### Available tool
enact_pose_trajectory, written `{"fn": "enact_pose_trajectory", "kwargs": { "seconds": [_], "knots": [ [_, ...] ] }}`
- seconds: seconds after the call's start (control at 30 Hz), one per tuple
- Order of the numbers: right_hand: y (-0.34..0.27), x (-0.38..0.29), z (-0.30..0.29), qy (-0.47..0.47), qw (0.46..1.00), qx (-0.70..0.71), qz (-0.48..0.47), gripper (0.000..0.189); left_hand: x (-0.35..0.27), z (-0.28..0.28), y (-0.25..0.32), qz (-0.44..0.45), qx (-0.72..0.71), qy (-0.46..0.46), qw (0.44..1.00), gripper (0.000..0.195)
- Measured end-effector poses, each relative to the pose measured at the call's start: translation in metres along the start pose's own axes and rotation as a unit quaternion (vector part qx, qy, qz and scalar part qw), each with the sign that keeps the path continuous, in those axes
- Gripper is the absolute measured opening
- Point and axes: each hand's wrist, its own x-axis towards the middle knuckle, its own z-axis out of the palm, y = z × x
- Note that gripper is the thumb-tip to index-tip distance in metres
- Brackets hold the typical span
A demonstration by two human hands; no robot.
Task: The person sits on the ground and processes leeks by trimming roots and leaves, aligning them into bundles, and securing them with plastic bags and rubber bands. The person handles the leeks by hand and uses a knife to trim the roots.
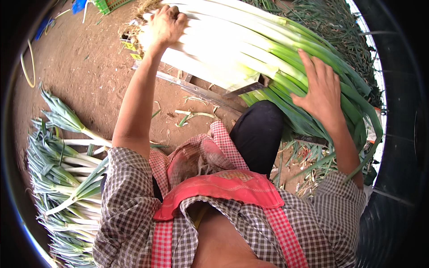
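Observation:
A big bundle of leeks (214, 37) lies across a metal rack (201, 92) before me, the white shafts glaring in bright light. Their roots (134, 35) point left, and the green leaves (288, 65) spread to the right. My left hand (167, 25) rests with bent fingers on the shafts close to the root end. Whether it grips any of them is hidden beneath the hand. Over the leaves, my right hand (320, 87) lies with thumb and fingers apart, touching the greens. Yellow tape or tags (129, 46) show by the rack's left end.
Many more leeks (67, 187) are piled on the ground to my left. A green crate (109, 5) stands at the top left, near a pale hose or strap (28, 65). Cut leaves (338, 30) heap behind the rack. Scraps (194, 114) litter the dirt floor (83, 77).

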Motion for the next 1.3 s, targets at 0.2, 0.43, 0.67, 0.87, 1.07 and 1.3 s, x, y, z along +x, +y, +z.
{"fn": "enact_pose_trajectory", "kwargs": {
  "seconds": [0.2, 0.43, 0.67, 0.87, 1.07, 1.3],
  "knots": [
    [0.034, -0.016, 0.042, 0.062, 0.997, 0.016, -0.046, 0.105, -0.003, -0.013, 0.012, 0.053, 0.048, -0.007, 0.997, 0.031],
    [0.037, -0.012, 0.064, 0.102, 0.992, 0.023, -0.066, 0.104, -0.01, -0.039, 0.046, -0.097, -0.153, -0.063, 0.982, 0.023],
    [0.027, -0.025, 0.071, 0.124, 0.991, -0.021, -0.053, 0.107, -0.014, -0.011, 0.014, -0.085, -0.213, -0.023, 0.973, 0.02],
    [0.016, -0.025, 0.077, 0.095, 0.995, -0.012, -0.028, 0.11, -0.008, -0.012, 0.037, -0.043, 0.018, -0.102, 0.994, 0.027],
    [0.01, -0.025, 0.069, 0.145, 0.989, 0.004, -0.041, 0.102, -0.044, -0.004, 0.158, 0.137, -0.127, 0.098, 0.978, 0.022],
    [0.015, -0.034, 0.084, 0.162, 0.986, -0.014, -0.043, 0.1, -0.046, 0.012, 0.15, 0.219, -0.094, 0.122, 0.964, 0.018]
  ]
}}
